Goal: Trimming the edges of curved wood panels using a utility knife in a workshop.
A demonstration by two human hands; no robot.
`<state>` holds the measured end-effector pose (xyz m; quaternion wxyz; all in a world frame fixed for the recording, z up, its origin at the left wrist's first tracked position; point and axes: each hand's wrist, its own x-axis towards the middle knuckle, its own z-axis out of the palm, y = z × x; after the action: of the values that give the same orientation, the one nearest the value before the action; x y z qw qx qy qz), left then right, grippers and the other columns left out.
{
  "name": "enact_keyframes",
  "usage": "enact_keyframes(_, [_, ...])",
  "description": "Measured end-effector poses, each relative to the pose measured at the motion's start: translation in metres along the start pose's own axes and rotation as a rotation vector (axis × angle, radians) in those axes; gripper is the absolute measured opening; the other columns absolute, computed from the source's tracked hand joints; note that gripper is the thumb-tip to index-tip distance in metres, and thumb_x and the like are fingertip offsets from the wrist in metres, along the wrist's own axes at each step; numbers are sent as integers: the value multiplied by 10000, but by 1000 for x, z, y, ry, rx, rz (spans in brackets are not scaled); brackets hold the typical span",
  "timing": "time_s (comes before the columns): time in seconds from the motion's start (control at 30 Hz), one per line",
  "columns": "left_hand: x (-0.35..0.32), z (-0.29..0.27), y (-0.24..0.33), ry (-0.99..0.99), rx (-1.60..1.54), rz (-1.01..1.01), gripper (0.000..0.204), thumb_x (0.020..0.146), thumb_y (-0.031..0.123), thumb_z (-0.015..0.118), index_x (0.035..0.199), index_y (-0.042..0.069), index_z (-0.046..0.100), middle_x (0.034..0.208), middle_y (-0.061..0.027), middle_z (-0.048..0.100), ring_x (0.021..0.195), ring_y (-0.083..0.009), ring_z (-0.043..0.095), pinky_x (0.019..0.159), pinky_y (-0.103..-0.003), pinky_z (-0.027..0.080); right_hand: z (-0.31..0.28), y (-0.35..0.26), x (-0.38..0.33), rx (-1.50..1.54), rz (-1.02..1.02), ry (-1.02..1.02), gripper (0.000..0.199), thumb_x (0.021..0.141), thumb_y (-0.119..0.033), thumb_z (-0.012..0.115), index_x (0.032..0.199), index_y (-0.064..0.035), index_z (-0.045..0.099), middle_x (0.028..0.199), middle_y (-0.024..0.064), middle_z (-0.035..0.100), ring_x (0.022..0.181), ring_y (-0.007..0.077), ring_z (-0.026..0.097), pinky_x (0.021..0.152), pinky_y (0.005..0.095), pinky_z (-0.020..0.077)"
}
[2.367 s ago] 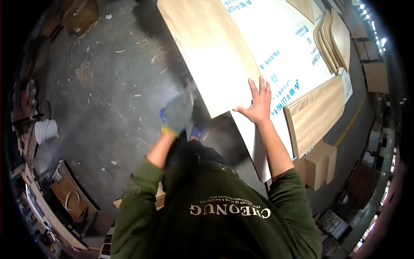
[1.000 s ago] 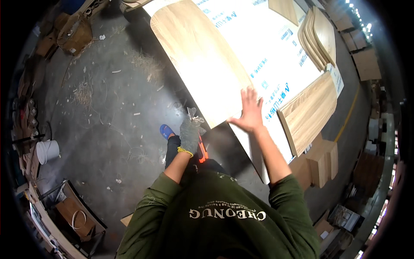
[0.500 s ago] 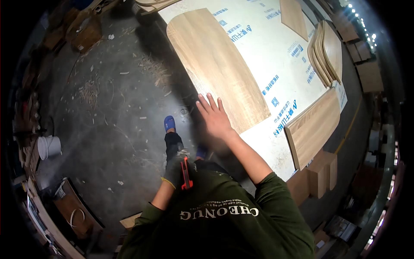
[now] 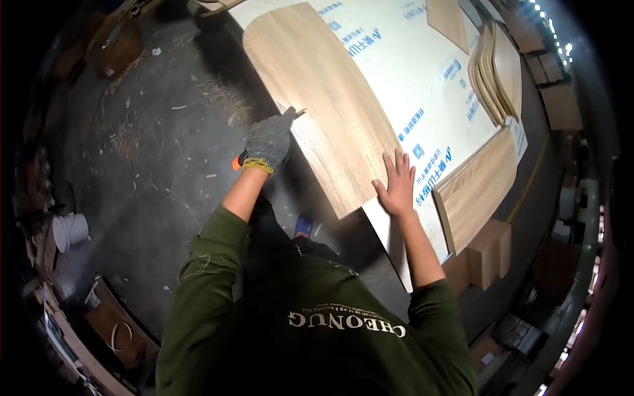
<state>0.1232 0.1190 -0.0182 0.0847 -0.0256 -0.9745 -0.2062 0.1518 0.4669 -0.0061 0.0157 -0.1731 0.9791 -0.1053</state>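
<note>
the bare right hand [image 4: 397,183] lies flat, fingers spread, on the light wood-grain veneer sheet [image 4: 327,102] atop the white printed board [image 4: 403,86]. the gloved left hand [image 4: 267,142], clenched around an orange-handled cutter [image 4: 237,162], works the sheet's left edge; trimming looks unfinished.

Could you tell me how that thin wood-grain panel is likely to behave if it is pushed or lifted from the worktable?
The wood-grain panel looks thin and broad, so it would probably flex if lifted by one end. It lies flat on the smooth white sheet, so it may slide easily; the right hand is pressed flat on it. The gloved left hand is at its edge, which overhangs, so it might tip.
</note>
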Motion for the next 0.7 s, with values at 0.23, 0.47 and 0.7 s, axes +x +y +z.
enact_keyframes(0.23, [-103, 18, 95, 76, -41, 144, 466, 829, 93, 553, 1282, 198, 593, 795, -54, 631, 629, -215, 594, 602, -344, 490, 7, 11, 2, 59, 7, 115, 679, 832, -478, 616, 1418, -185, 436, 1531, 170, 271, 1421, 420, 184, 1107, 631, 152])
enact_keyframes(0.47, [-207, 33, 171, -335, -93, 362, 203, 892, 272, 519, 1008, 198, 668, 688, -55, 634, 524, -218, 574, 473, -371, 468, 11, 10, 0, 76, 0, 143, 649, 846, -488, 593, 1411, -203, 447, 1528, 156, 283, 1426, 403, 183, 1127, 611, 121])
enact_keyframes(0.7, [-102, 23, 89, 169, -135, -46, 413, 908, 153, 511, 1316, 196, 553, 933, -100, 661, 783, -276, 628, 700, -371, 507, 11, 10, -1, 69, 16, 163, 636, 844, -468, 591, 1409, -213, 446, 1521, 144, 297, 1428, 390, 188, 1136, 600, 118])
